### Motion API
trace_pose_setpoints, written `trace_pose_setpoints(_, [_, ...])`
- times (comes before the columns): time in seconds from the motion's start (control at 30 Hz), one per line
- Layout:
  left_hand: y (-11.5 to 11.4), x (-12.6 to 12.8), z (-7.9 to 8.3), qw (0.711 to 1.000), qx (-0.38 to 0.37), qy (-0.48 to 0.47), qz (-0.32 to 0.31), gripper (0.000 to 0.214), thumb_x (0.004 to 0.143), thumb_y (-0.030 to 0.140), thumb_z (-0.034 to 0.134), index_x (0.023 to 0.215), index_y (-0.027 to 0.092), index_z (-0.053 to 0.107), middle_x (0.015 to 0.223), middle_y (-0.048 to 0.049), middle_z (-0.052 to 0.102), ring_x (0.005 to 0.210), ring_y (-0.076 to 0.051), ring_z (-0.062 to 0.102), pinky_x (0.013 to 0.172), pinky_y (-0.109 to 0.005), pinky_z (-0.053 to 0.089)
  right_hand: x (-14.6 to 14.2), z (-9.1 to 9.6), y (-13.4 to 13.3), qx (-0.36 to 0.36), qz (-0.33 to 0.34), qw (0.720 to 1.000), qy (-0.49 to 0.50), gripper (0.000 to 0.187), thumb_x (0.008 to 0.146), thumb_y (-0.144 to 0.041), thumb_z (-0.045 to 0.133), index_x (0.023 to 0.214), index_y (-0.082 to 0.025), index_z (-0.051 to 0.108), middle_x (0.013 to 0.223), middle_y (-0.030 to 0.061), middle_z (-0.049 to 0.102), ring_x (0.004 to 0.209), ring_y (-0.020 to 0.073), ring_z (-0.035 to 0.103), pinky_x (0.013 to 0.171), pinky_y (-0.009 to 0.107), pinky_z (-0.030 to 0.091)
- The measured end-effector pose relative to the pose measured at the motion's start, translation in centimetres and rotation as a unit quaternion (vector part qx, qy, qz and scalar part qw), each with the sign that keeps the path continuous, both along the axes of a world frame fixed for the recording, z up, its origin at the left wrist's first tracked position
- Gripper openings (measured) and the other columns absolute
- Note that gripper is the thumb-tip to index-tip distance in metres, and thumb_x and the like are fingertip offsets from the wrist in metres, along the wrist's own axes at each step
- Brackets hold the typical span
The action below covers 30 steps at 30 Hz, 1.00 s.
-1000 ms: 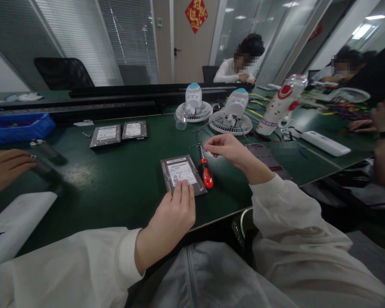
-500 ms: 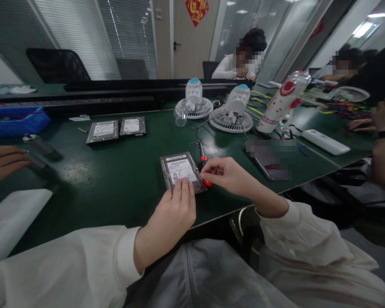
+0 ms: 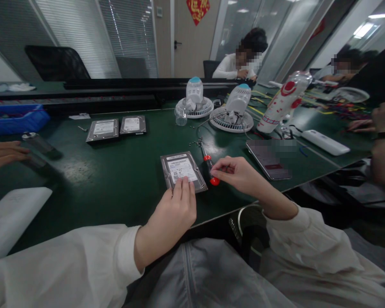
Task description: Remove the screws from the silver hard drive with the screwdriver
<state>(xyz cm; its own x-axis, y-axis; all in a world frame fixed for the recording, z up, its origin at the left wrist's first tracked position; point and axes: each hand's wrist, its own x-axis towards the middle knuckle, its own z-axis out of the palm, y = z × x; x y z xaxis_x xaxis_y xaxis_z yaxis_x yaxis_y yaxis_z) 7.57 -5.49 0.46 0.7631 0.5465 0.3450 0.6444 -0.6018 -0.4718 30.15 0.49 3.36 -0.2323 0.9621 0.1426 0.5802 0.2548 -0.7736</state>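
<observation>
A hard drive (image 3: 171, 167) with a white label lies flat on the green table in front of me. My left hand (image 3: 178, 209) rests over its near edge, fingers outstretched on the label. Just right of the drive is a screwdriver (image 3: 207, 158) with a red and black handle, its shaft pointing away from me. My right hand (image 3: 235, 173) is closed, thumb and forefinger pinched at the side of the handle. Several small screws (image 3: 195, 143) lie around the screwdriver's tip, which is hard to make out.
Two more hard drives (image 3: 103, 128) lie farther back on the left. Behind stand two white fans (image 3: 232, 119) and a clear cup (image 3: 181, 117). A phone (image 3: 269, 160) lies to the right. At the left are a blue bin (image 3: 17, 119), metal cylinders and another person's hand (image 3: 6, 155).
My right hand has shifted to the right, and the screwdriver's handle has swung right with it, away from the hard drive. My left hand stays on the drive.
</observation>
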Motion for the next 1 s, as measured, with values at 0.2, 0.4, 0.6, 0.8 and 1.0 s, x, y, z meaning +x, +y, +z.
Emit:
trace_pose_setpoints(0.2, [0.0, 0.0, -0.1, 1.0, 0.002, 0.0, 0.002, 0.043, 0.092, 0.002, 0.041, 0.129, -0.006, 0.061, 0.13, -0.0314, 0.061, 0.115, -0.036, 0.067, 0.081, -0.038, 0.06, 0.4, 0.5, -1.0, -0.031, -0.048, 0.994, 0.089, 0.036, 0.072, -0.051, 0.077, 0.076, -0.016, 0.071, 0.069, 0.0044, 0.068, 0.061, 0.0141, 0.059, 0.061, 0.029, 0.046])
trace_pose_setpoints(0.4, [0.0, 0.0, 0.0, 1.0, 0.006, -0.005, -0.002, 0.043, 0.092, 0.003, 0.041, 0.128, -0.005, 0.062, 0.129, -0.0305, 0.062, 0.114, -0.035, 0.068, 0.081, -0.037, 0.06, -2.4, 0.7, -2.4, -0.059, 0.017, 0.983, 0.175, 0.03, 0.072, -0.044, 0.08, 0.073, -0.017, 0.07, 0.072, 0.0008, 0.065, 0.068, 0.0111, 0.057, 0.065, 0.025, 0.046])
trace_pose_setpoints(0.6, [0.0, 0.0, 0.2, 1.0, 0.001, -0.004, -0.002, 0.043, 0.092, 0.003, 0.04, 0.128, -0.006, 0.062, 0.129, -0.0321, 0.061, 0.114, -0.036, 0.068, 0.08, -0.038, 0.06, -3.1, -0.5, -3.1, -0.066, 0.007, 0.981, 0.185, 0.026, 0.076, -0.041, 0.077, 0.075, -0.016, 0.069, 0.072, 0.0009, 0.064, 0.07, 0.0121, 0.057, 0.068, 0.027, 0.045])
trace_pose_setpoints(0.8, [0.0, 0.0, 0.1, 1.0, 0.007, 0.001, 0.002, 0.044, 0.092, 0.003, 0.039, 0.128, -0.005, 0.062, 0.129, -0.031, 0.061, 0.114, -0.035, 0.068, 0.08, -0.037, 0.06, -3.8, -1.3, -3.9, -0.059, -0.007, 0.974, 0.219, 0.02, 0.079, -0.036, 0.073, 0.076, -0.017, 0.069, 0.071, -0.0007, 0.063, 0.068, 0.0107, 0.057, 0.068, 0.025, 0.046])
trace_pose_setpoints(1.0, [-0.1, 0.0, 0.2, 1.0, 0.003, 0.009, 0.007, 0.045, 0.092, 0.003, 0.037, 0.13, -0.005, 0.061, 0.13, -0.0308, 0.061, 0.115, -0.035, 0.067, 0.081, -0.037, 0.06, -2.7, -2.0, -3.0, -0.045, -0.053, 0.974, 0.216, 0.021, 0.076, -0.035, 0.076, 0.077, -0.016, 0.07, 0.071, -0.0003, 0.064, 0.066, 0.0106, 0.057, 0.066, 0.025, 0.045])
